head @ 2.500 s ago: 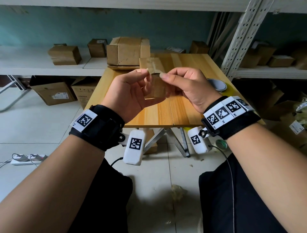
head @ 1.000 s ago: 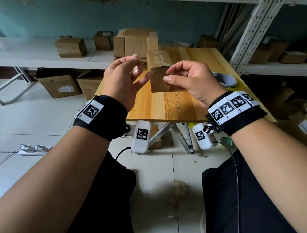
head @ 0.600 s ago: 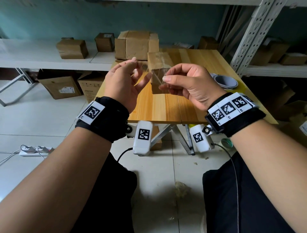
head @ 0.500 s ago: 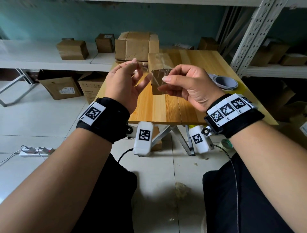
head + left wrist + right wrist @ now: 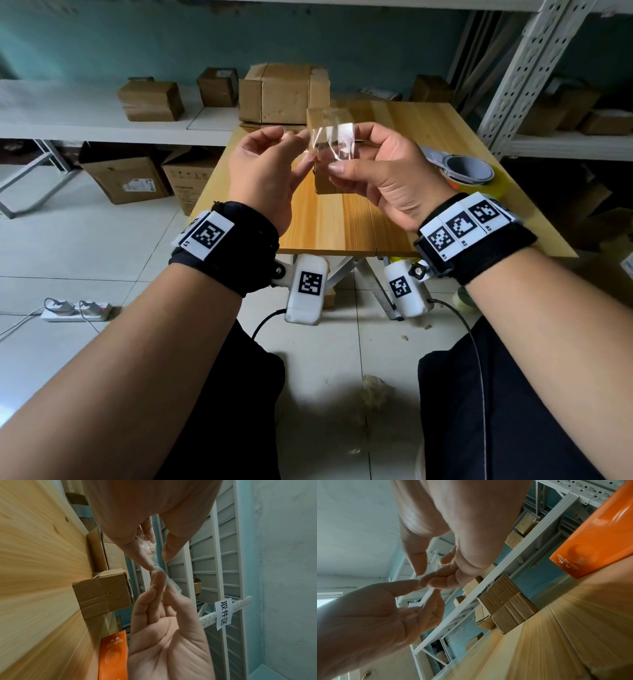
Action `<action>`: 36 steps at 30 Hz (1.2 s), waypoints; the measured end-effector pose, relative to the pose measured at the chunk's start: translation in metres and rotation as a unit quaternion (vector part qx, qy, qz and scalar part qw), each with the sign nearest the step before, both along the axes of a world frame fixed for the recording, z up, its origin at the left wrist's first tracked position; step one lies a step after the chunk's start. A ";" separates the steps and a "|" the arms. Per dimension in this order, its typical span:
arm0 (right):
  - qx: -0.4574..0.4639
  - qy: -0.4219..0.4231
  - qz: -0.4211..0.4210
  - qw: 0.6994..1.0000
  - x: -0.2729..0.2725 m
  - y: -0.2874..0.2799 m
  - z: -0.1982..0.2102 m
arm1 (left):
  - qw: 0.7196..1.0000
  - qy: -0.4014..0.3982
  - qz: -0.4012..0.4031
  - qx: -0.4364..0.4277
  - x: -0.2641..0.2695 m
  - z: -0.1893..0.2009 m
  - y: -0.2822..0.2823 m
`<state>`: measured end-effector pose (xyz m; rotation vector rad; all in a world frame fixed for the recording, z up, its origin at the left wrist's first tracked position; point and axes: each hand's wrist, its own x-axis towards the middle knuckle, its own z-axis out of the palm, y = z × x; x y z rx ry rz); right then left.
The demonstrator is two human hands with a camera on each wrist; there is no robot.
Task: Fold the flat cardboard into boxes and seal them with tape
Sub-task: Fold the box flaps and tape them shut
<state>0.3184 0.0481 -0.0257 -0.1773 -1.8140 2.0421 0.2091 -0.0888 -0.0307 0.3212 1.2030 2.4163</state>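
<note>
Clear tape (image 5: 334, 142), a short crinkly strip of it, is held up in the air between both hands, just above the near side of the wooden worktop (image 5: 342, 222). One end is pinched by the left hand (image 5: 263, 171) between thumb and fingertips, the other end is pinched by the right hand (image 5: 380, 171), so both grips are clamped on the strip. Right behind it on the worktop, a small folded cardboard box (image 5: 325, 116) is parked, with a bigger box (image 5: 284, 92) further back and a tape roll (image 5: 466, 168) off to the right.
</note>
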 end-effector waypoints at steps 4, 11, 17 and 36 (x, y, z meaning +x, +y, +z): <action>0.057 0.004 -0.037 0.998 -0.002 -0.004 -0.002 | 0.999 -0.044 0.013 0.019 -0.003 -0.001 0.002; 0.126 0.009 -0.097 0.987 -0.008 -0.004 -0.009 | 0.996 -0.081 0.021 0.032 -0.004 0.000 0.003; 0.146 0.009 -0.118 0.982 -0.008 -0.005 -0.009 | 0.991 -0.129 0.011 0.043 -0.008 0.004 0.000; 0.303 -0.049 -0.236 0.922 -0.014 -0.002 -0.014 | 0.988 -0.149 0.004 0.041 -0.008 0.005 0.002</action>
